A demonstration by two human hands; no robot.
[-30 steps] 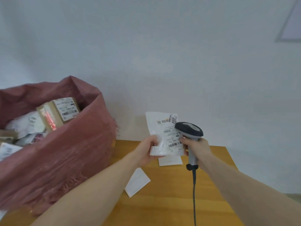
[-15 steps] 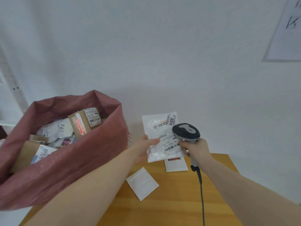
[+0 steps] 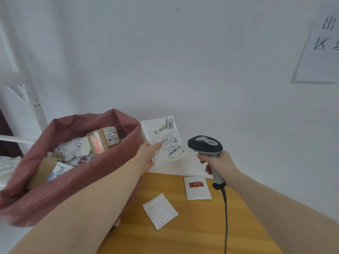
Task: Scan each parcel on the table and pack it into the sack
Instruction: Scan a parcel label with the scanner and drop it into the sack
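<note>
Head view: the left hand (image 3: 146, 154) pinches a white bubble mailer (image 3: 163, 141) by its lower left corner, thumb on the label face and fingers (image 3: 156, 145) curled behind it. A second ago this parcel sat directly in front of the scanner (image 3: 205, 144), label toward its head; now it has swung away toward the centre left of the frame and hangs just beside the rim of the red sack (image 3: 77, 182), clear of the tabletop (image 3: 201, 226). The right hand (image 3: 219, 163) has drawn the scanner off to the right, its fingers wrapped round the grey handle, cable trailing down to the lower edge.

That separation suggests the scan of this parcel is done and the packing step is in hand: the mailer probably only needs to go over the rim and be released onto the boxes and bags already piled inside.

Two parcels lie flat on the tabletop at lower centre: a plain white mailer (image 3: 160, 210) and, just beside it to the upper right, a white pouch with a red logo (image 3: 197, 187). Both look not yet scanned, so the task is well along but unfinished.
</note>
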